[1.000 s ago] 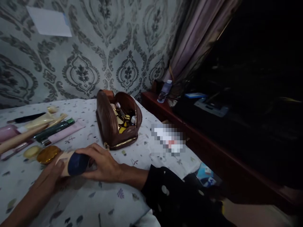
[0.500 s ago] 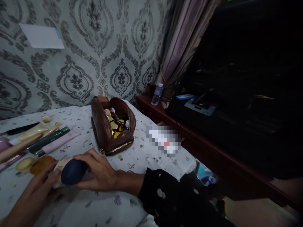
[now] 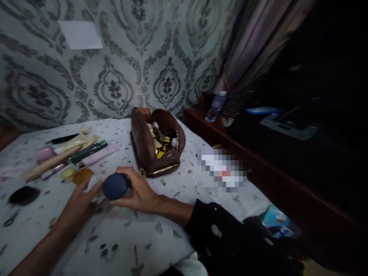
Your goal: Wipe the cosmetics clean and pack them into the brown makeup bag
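Note:
My right hand [image 3: 140, 191] is closed round a dark blue rounded object [image 3: 115, 186], held over the cloth. Just left of it, my left hand [image 3: 79, 199] has its thumb and fingers closed on something pale and blurred that sits against the blue object; whether the two are one item I cannot tell. Behind the hands stands a brown bag [image 3: 143, 149], unzipped, with small bottles and gold-coloured items inside. An amber round item [image 3: 82, 176] and a yellow round one [image 3: 68, 173] lie beside my left hand.
Tubes, including a pink one [image 3: 99, 155], a green one [image 3: 86, 152] and a wooden-coloured stick [image 3: 51, 163], lie at left near a dark oval item [image 3: 24, 195]. A pixelated packet [image 3: 221, 170] lies right of the bag. A water bottle [image 3: 216, 106] stands on the red-brown furniture [image 3: 198, 118].
The view has turned left, so everything sits further right in the picture, and more of the cloth's left side shows. Both hands still hold their items close together.

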A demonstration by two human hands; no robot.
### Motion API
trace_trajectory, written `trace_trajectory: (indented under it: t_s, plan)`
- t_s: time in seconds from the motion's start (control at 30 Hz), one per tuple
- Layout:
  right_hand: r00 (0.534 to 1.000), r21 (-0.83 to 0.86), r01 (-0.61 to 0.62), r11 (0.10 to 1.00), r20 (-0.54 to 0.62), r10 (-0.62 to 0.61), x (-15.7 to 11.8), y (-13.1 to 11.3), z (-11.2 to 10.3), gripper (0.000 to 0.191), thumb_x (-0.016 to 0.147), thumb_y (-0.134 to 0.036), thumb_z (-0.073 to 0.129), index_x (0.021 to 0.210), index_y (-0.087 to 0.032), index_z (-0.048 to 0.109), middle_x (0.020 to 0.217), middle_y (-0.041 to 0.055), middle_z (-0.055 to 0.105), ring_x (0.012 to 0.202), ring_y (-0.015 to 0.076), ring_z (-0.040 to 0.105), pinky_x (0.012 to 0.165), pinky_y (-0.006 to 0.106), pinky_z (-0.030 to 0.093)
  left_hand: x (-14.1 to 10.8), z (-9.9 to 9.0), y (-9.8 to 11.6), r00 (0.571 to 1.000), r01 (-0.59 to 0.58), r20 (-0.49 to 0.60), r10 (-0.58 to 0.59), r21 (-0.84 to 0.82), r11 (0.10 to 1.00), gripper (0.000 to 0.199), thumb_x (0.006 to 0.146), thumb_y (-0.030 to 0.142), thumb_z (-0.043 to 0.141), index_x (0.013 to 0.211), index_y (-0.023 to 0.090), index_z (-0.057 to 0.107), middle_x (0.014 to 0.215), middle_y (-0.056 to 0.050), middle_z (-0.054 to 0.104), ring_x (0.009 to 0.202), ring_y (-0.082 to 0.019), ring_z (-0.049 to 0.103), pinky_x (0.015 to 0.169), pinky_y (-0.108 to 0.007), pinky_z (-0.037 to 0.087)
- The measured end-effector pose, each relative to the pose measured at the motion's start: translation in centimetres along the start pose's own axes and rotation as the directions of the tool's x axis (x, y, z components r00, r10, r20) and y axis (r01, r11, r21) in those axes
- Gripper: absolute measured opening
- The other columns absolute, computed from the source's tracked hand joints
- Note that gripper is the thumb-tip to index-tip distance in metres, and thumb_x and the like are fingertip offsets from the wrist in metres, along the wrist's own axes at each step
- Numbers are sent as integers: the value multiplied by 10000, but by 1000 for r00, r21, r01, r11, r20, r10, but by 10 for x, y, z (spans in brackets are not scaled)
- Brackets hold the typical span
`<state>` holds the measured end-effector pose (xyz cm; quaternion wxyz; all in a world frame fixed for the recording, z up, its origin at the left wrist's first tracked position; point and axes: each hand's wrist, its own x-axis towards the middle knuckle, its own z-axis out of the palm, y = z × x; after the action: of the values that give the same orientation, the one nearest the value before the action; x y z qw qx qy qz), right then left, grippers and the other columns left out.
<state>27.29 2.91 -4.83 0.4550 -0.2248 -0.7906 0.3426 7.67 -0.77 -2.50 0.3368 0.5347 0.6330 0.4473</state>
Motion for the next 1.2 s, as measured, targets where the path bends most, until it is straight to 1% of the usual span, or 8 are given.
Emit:
trace_trajectory:
  t_s: [0.07,0.13,0.23,0.5,0.67,0.8,1.0,1.2]
  plan:
    - [998,95,-56,994,3,56,0,-2,1,692,730,-412,790,1291,-194,450,1270,113,556,1180,214,554,969,328,473,-5,9,9,976,219,40,-216,-205,954,450,693,540,731,970,205,613,826,-8,714,655,-177,660,538,-252,537]
    - [994,124,-106,987,-5,107,1,-3,2,649,731,-356,789,1278,-202,476,1238,98,572,1146,214,570,937,327,487,-7,14,15,953,304,112,-283,-421,855,559,648,535,792,1034,196,574,839,-8,704,680,-177,672,540,-243,537]
    - [994,96,-103,990,-26,106,2,-4,2,603,713,-280,801,1243,-214,521,1191,82,587,1123,224,570,948,351,478,-8,14,18,953,299,125,-274,-506,809,625,609,482,849,1097,199,580,885,-12,704,705,-171,676,558,-239,543]
    - [995,-64,-102,993,-11,102,2,0,4,642,680,-298,826,1258,-207,562,1049,67,542,979,226,575,863,364,507,-7,8,13,969,246,113,-218,-450,859,544,659,503,825,1063,185,647,895,-10,671,711,-139,612,569,-212,515]
    - [987,-145,-154,977,19,158,1,-1,4,636,654,-274,830,1237,-222,582,1040,52,489,983,227,565,894,386,506,-5,3,3,994,108,40,-101,-323,940,490,729,552,744,1067,206,662,936,-16,652,833,-179,603,742,-283,515]
    - [986,-186,-156,970,34,165,0,-4,3,586,688,-304,810,1221,-225,579,1036,51,476,972,219,559,884,382,513,-7,-1,10,989,-78,119,87,-78,994,530,682,502,770,1105,209,640,1031,-40,640,975,-244,589,898,-352,473]
    - [984,-241,-156,958,50,173,-1,-5,6,428,685,-346,794,1036,-196,600,958,29,475,858,183,550,764,321,514,-11,-2,20,914,-380,212,346,149,913,404,778,401,719,1137,233,640,1129,-66,597,1134,-269,540,1008,-381,409]
    - [968,-307,-214,927,62,244,1,-8,8,327,683,-363,754,876,-203,544,872,-1,465,743,158,504,667,289,455,-17,-1,14,812,-583,179,556,289,759,234,876,268,643,1108,256,666,1170,-67,583,1137,-235,557,975,-353,445]
